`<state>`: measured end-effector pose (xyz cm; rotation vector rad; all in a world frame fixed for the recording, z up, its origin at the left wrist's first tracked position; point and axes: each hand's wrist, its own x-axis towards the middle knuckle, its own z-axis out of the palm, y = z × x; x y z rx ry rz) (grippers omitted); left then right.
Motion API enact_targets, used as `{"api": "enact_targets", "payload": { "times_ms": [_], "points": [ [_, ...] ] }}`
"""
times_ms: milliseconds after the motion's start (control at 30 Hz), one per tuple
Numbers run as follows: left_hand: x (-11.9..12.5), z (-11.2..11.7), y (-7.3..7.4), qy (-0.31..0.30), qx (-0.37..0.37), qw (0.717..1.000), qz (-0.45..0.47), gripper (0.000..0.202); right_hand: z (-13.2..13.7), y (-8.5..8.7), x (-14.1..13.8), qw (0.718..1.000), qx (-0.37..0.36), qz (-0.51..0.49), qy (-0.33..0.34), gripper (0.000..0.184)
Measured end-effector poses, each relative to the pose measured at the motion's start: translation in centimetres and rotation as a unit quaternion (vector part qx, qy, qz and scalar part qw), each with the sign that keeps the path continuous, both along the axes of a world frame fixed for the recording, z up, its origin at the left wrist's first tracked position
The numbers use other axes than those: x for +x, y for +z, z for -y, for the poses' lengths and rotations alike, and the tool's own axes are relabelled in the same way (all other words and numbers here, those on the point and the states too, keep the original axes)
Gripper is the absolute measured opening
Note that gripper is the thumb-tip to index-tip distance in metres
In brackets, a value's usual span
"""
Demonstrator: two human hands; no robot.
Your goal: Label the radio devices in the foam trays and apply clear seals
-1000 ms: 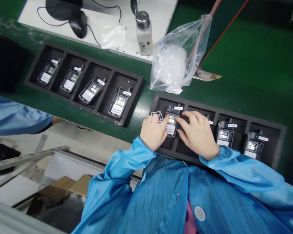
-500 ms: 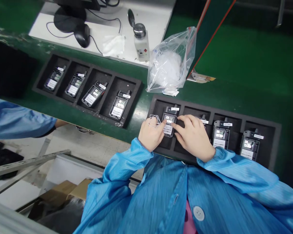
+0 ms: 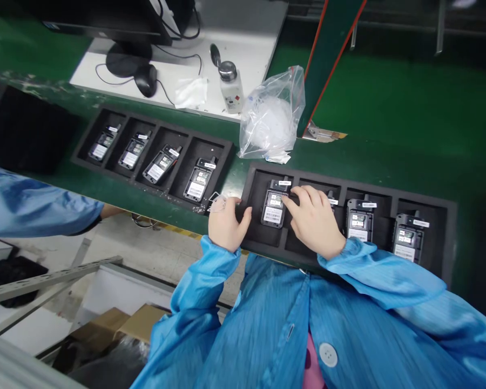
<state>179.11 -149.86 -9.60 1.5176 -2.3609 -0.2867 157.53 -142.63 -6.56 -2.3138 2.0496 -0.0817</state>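
Note:
A black foam tray (image 3: 445, 216) lies on the green belt in front of me, with black handsets in its slots. My right hand (image 3: 314, 219) rests over the second slot, its fingertips pressed on the top right of the handset (image 3: 272, 208) in the leftmost slot. That handset lies back side up with white labels. My left hand (image 3: 225, 224) is curled at the tray's left end, thumb on the foam, and holds several thin clear plastic pieces (image 3: 215, 199). Two more handsets (image 3: 356, 220) (image 3: 405, 237) sit in the right slots.
A second foam tray (image 3: 222, 148) with several handsets lies to the left. Behind are a clear bag (image 3: 269, 121) of white parts, a dispenser bottle (image 3: 230, 89), a mouse (image 3: 144, 81) and a white cloth (image 3: 191, 91). Another person's blue sleeve (image 3: 28, 202) reaches in at left.
My left hand has drawn back from the handset to the tray's left end, taking the clear pieces with it. My right hand stays on the handset. The view has tilted up.

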Motion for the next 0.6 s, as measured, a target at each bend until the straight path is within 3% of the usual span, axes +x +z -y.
{"api": "enact_targets", "payload": {
  "times_ms": [200,300,433,600],
  "points": [
    [0.8,-0.2,-0.8,0.012,0.031,0.998,0.049,0.033,-0.1,-0.1,-0.2,0.999,-0.017,0.030,0.009,0.047],
    [1.2,0.0,-1.5,-0.006,0.054,0.994,0.098,0.033,-1.8,0.5,-0.7,0.996,-0.048,0.073,0.005,0.042],
    [1.7,0.5,-1.8,-0.039,0.078,0.987,0.138,0.029,-8.0,0.8,-3.2,0.991,-0.049,0.126,0.013,0.017],
    [1.7,-0.6,1.0,-0.050,0.050,0.988,0.135,0.029,-17.6,-1.7,-6.3,0.996,0.016,0.029,-0.082,0.030]
  ]
}}
